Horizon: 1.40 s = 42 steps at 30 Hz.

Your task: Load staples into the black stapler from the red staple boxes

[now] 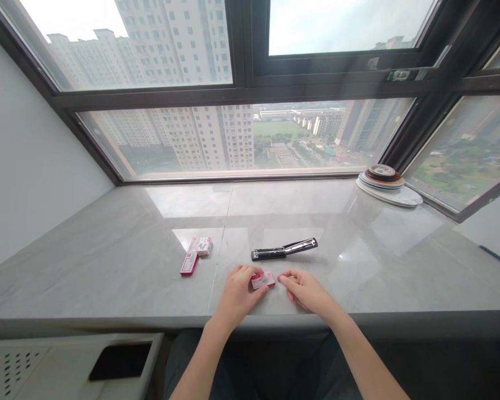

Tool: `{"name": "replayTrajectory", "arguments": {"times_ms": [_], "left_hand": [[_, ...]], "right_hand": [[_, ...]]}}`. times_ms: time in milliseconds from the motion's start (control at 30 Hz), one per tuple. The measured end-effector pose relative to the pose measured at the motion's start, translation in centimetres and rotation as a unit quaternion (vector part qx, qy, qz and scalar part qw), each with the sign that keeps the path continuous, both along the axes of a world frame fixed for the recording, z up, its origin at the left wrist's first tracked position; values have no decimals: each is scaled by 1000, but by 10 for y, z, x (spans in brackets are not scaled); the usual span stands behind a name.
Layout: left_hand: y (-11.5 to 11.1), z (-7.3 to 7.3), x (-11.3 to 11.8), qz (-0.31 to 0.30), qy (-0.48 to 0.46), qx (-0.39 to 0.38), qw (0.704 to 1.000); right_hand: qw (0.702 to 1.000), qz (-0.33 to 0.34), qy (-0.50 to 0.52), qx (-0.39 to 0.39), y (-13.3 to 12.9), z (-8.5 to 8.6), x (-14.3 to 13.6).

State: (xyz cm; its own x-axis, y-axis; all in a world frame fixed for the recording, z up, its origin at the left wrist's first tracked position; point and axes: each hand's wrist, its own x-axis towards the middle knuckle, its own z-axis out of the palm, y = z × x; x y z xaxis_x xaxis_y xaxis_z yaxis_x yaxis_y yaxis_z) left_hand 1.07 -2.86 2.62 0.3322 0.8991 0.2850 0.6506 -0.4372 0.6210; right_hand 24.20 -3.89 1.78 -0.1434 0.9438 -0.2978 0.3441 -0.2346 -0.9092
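My left hand (242,289) grips a small red-and-white staple box (263,280) between thumb and fingers, just above the windowsill counter. Close to the box's right end is my right hand (303,286), its thumb and forefinger pinched together. Whatever is in that pinch, if anything, is too small to make out. Beyond both hands lies a black stapler (284,250), swung open so that its metal inside shows, its right half tilted up. To the left, a long red-and-white box (189,263) lies beside a small white-and-red box (204,246).
A stack of plates (382,183) sits at the back right corner of the grey tiled counter (120,250). Dark-framed windows (241,97) rise behind it. Below the front edge at left is a pale plastic surface (62,366) with a dark opening.
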Motion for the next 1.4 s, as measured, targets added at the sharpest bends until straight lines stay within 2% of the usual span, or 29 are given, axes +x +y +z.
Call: {"name": "replayTrajectory", "arguments": {"times_ms": [100,200,367,533,633,700,800,933,1033,1100,1200,1300,1400], "left_hand": [[8,-2,27,-13,-24,-1,1000],[10,-5,37,-15,-33,0,999],[9,-9,27,-27,-57,-16,998],[6,-9,19,-36,-83,-36,995],[5,-7,18,-39,-83,-30,995],[5,-7,19,-36,-78,-24,996],[6,-7,19,-34,-73,-20,997],[6,-8,19,-34,-73,-16,997],[5,-6,19,-35,-68,-13,997],[4,-6,18,-36,-65,-12,997],[5,-6,18,-34,-66,-11,997],[6,-7,17,-37,-68,-12,997],[7,-8,17,-45,-68,-15,997]], "right_hand": [[1000,-15,20,-8,8,1,1],[1000,-21,0,-3,15,4,8],[999,7,-33,-18,21,5,27],[996,-20,-68,-53,22,-5,57],[992,-31,-122,-5,19,2,66],[981,-27,-172,86,19,15,60],[949,47,-246,191,23,37,36],[890,142,-359,241,37,50,-2],[868,172,-388,259,44,51,-17],[873,179,-370,262,45,53,-16],[905,178,-297,248,41,57,3],[939,148,-220,219,34,56,30],[961,106,-155,204,26,48,45]]}}
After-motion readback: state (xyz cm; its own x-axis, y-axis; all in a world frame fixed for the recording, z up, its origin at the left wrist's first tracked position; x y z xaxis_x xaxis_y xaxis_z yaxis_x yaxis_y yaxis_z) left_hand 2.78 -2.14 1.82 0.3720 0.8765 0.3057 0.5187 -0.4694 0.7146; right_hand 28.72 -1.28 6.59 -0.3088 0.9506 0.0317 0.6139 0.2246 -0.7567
